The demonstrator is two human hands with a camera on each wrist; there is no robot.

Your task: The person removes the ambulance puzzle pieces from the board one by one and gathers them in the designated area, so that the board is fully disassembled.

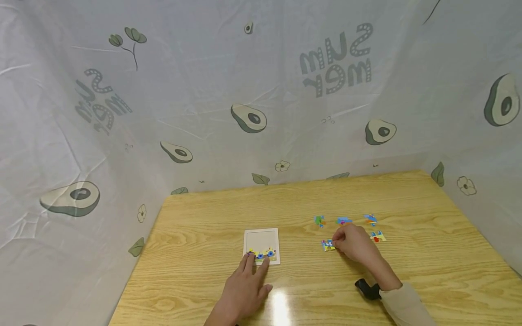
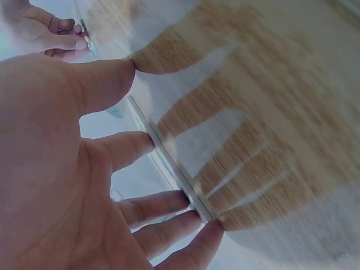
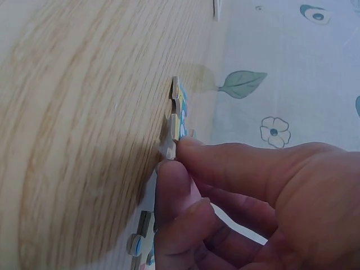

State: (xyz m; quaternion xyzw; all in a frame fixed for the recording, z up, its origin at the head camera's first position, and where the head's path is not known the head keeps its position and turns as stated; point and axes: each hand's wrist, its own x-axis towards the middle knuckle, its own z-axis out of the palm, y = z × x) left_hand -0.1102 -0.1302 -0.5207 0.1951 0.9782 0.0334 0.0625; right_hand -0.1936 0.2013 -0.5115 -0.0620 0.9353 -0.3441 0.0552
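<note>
A square, pale puzzle tray point(image 1: 261, 239) lies flat on the table, with joined colourful pieces point(image 1: 261, 254) along its near edge. My left hand point(image 1: 246, 287) rests its outstretched fingertips on these pieces and the tray's near edge. In the left wrist view, the fingers point(image 2: 169, 205) lie across the tray's rim. To the right, my right hand point(image 1: 356, 244) pinches a blue and yellow puzzle piece point(image 1: 327, 245) between thumb and finger. The right wrist view shows this jigsaw piece point(image 3: 181, 112) tipped up on edge, its lower part hidden by the fingertips.
Beyond the right hand lie a green piece point(image 1: 319, 220), a blue and pink piece point(image 1: 344, 220) and a blue and orange piece point(image 1: 370, 219). A yellow and red piece point(image 1: 379, 236) lies just right of that hand. Printed cloth point(image 1: 204, 149) surrounds the wooden table point(image 1: 195, 235).
</note>
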